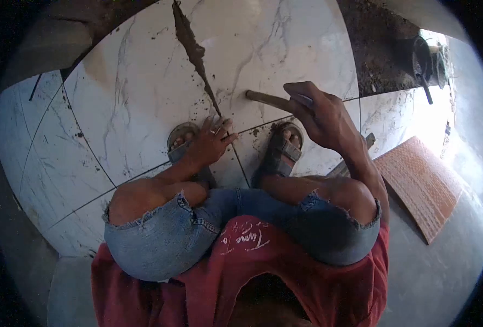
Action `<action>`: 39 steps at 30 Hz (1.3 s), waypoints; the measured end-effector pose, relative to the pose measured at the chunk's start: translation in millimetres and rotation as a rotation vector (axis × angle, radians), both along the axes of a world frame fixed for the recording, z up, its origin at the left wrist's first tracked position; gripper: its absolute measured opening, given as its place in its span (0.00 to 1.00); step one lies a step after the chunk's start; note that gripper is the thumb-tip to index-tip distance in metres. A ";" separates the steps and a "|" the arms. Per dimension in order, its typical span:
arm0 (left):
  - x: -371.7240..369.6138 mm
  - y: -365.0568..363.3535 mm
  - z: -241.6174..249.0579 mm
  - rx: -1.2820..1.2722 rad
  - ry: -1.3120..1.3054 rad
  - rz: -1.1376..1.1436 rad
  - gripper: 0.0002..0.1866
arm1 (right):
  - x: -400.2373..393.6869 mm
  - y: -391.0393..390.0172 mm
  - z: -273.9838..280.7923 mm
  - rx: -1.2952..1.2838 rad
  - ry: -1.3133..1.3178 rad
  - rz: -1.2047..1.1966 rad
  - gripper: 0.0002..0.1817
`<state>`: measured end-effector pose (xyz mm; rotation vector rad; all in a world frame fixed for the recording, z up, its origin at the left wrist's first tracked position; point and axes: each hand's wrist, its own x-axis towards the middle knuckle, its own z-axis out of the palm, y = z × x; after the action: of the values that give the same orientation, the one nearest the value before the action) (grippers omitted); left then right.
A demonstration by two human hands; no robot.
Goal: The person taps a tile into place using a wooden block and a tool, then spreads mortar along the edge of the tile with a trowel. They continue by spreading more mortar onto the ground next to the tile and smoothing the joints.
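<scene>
My right hand (324, 117) is wrapped round a wooden stick-like handle (271, 101), whose blunt end points left over a white marble-patterned tile (285, 49). My left hand (210, 143) is low over the tiles beside my left sandal (181, 136), its fingers near the lower end of a dirt-filled gap (190, 43) between two large tiles. Whether those fingers hold anything small cannot be made out. The gap is wide at the top and narrows toward my left hand. Crumbs of mortar lie along the tile edges.
My right sandal (285, 150) rests on the tiles. To the right lie a brown textured tile piece (424, 185) and a grey bar (369, 141), partly behind my arm. Bare soil (380, 60) shows at the upper right, beside a dark round container (422, 57).
</scene>
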<state>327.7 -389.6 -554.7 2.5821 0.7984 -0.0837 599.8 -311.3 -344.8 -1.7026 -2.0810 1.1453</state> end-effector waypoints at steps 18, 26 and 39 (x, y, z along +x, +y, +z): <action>-1.8 0.9 0.3 -0.048 -0.043 0.009 0.22 | -23.4 32.6 1.7 0.167 -0.032 0.193 0.14; -3.7 2.2 -5.8 -0.095 -0.100 0.019 0.22 | -40.5 61.7 -2.6 0.281 -0.047 0.233 0.16; -6.2 -4.7 -9.3 -0.063 -0.123 0.013 0.22 | -64.6 100.2 -9.9 0.393 0.029 0.068 0.14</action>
<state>321.5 -394.3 -564.0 2.4950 0.7547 0.0527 535.2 -211.1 -354.7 -1.4311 -2.1811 0.7083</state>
